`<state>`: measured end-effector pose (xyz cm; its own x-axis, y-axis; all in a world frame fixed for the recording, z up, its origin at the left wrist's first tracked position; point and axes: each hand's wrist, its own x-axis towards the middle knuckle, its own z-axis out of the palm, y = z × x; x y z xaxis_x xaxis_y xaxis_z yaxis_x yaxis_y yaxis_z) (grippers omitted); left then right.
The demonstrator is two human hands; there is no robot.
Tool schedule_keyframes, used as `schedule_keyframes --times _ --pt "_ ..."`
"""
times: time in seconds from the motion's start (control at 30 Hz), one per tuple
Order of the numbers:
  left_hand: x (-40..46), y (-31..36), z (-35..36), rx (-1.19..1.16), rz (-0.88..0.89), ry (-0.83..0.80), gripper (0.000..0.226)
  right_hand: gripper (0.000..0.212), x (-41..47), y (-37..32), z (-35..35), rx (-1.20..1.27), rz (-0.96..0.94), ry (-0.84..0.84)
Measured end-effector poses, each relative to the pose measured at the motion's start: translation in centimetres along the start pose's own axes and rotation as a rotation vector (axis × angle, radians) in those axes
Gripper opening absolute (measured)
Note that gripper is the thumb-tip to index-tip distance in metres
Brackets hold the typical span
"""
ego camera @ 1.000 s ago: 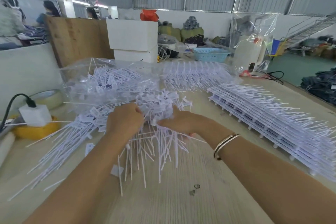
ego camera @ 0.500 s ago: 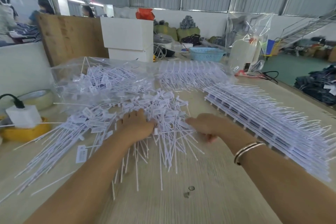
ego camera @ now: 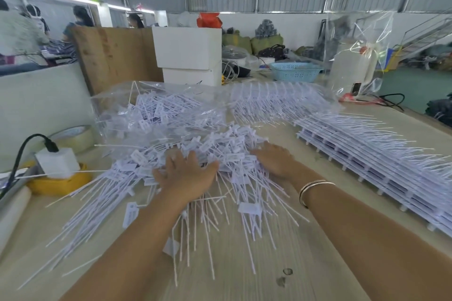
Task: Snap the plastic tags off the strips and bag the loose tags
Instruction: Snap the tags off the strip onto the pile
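A heap of loose white plastic tags [ego camera: 220,151] with long thin tails lies on the wooden table in front of me. My left hand [ego camera: 188,173] rests flat on the heap with its fingers spread. My right hand [ego camera: 276,159] lies palm down on the heap's right side, fingers apart, a bracelet on the wrist. Behind the heap a clear plastic bag [ego camera: 151,115] holds more loose tags. A long stack of uncut tag strips [ego camera: 367,161] runs along the right of the table.
A yellow tape roll with a white power adapter [ego camera: 56,166] and black cable sits at the left, beside a clear tape roll [ego camera: 75,137]. White boxes [ego camera: 188,54], a blue basket [ego camera: 296,71] and a bagged white appliance [ego camera: 354,63] stand at the back. People work far left.
Both hands let go of the bunch of tags they held, dropped it on the heap, and now lie flat and spread on it. The hands moved apart and forward.
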<state>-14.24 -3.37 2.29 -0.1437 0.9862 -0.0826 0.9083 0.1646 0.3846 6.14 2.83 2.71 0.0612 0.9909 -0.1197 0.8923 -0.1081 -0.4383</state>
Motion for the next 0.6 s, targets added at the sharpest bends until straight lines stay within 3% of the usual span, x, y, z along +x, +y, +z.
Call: schedule_keyframes --times 0.07,0.17,0.33,0.47,0.6 --pt "0.3 0.2 0.0 -0.071 0.015 0.014 0.079 0.051 -0.9 -0.8 0.7 0.061 -0.048 0.012" --pt "0.8 0.0 -0.8 -0.128 -0.006 0.017 0.081 0.046 -2.3 -2.3 2.0 0.17 -0.105 -0.006" --pt "1.0 -0.6 -1.5 -0.212 -0.041 0.067 0.084 0.047 -3.4 -4.7 4.3 0.109 -0.072 -0.018" --pt "0.6 -0.9 -1.7 -0.108 -0.022 0.053 0.094 0.052 -3.9 -5.8 5.0 0.056 -0.08 -0.093" --pt "-0.7 -0.2 -1.3 0.054 0.07 0.12 0.113 0.048 -4.7 -5.7 3.9 0.239 -0.093 -0.104"
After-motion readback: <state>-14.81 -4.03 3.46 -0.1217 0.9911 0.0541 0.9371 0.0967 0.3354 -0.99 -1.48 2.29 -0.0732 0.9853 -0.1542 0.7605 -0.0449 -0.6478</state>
